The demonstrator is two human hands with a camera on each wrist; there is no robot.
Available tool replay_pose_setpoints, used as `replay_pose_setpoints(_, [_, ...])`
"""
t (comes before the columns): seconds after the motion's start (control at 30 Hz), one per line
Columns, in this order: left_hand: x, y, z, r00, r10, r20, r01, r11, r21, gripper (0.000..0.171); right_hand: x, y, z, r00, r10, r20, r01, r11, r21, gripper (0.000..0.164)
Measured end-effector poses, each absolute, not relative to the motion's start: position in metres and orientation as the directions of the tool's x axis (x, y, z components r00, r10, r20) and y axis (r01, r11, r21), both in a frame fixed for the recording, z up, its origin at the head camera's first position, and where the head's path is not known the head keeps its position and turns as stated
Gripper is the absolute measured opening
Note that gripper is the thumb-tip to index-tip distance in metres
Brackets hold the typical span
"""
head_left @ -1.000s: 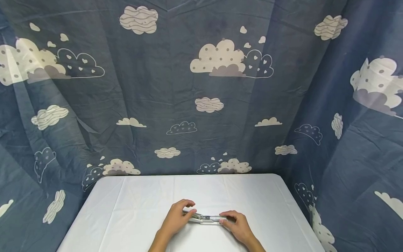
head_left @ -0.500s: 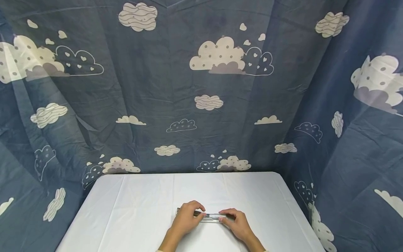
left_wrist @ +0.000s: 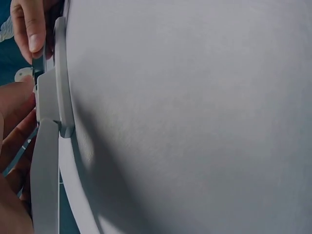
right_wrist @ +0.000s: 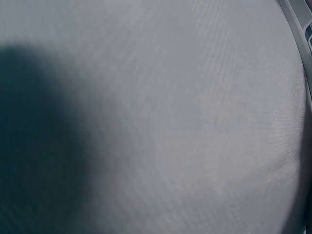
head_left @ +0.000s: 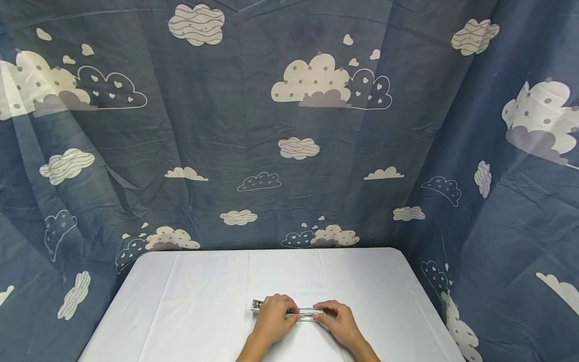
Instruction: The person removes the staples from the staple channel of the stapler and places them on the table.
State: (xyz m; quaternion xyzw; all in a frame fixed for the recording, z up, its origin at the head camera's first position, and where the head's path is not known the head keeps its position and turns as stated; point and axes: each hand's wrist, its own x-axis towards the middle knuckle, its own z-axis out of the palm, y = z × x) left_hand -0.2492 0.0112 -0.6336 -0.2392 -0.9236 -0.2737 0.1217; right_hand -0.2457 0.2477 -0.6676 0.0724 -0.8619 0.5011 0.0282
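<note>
A pale stapler (head_left: 308, 312) with a metal channel lies opened out lengthwise on the white table. Its cover is swung back to the left, and the cover's end (head_left: 256, 304) shows beyond my left hand (head_left: 274, 322). The left thumb and fingertips pinch at the middle of the stapler, by the channel; whether something small is between them is hidden. At the right end, my right hand (head_left: 341, 324) grips the stapler between thumb and fingers. The left wrist view has the base (left_wrist: 62, 78) and cover (left_wrist: 45, 170) from the side. Only the stapler's edge (right_wrist: 295, 24) enters the right wrist view.
A white cloth-covered table (head_left: 199, 281) surrounds the hands. Behind it and at both sides hangs a dark blue curtain (head_left: 226, 125) with cloud prints. A dark shadow (right_wrist: 34, 136) covers the left of the right wrist view.
My left hand has slid right along the stapler, from the cover to the middle, leaving the cover's end showing. The right hand has stayed at its end.
</note>
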Motion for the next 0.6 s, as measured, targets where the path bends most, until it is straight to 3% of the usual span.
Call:
replay_pose_setpoints(0.43, [-0.248,0.018,-0.639,-0.846,0.370,0.383,0.499,0.802,0.327,0.010,-0.248,0.246,-0.667,-0.992,-0.079,0.101,-0.126,0.488,-0.863,0.021])
replay_pose_setpoints(0.6, [-0.245,0.024,-0.638,-0.863,0.343,0.371,0.475,0.801,0.365,0.012,-0.250,0.246,-0.667,-0.992,-0.071,0.100,-0.122,0.489,-0.864,0.022])
